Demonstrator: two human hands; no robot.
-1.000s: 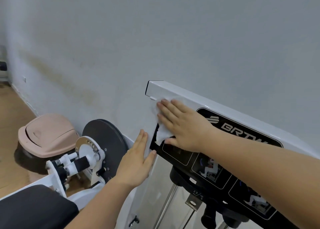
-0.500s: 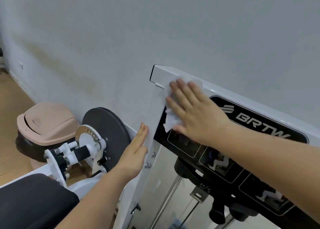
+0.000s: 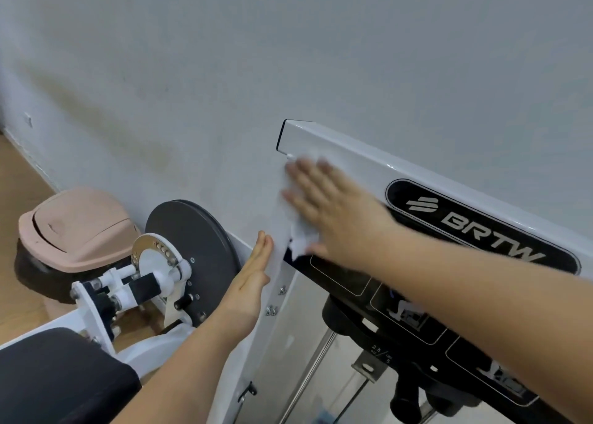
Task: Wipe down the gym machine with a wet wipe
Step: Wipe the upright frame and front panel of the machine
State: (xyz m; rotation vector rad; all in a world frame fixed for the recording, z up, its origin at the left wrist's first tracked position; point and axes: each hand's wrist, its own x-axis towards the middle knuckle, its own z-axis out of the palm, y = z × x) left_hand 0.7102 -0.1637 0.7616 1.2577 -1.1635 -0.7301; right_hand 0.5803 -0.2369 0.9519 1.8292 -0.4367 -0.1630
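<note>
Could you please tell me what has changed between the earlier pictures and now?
The right hand, pressing the wet wipe flat, slid right, then back left toward the top corner of the gym machine. The left hand stayed flat against its side; nothing was picked up or let go.

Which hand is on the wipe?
The right hand, pressing the white wet wipe onto the white machine panel; the left hand rests bare against its side.
</note>
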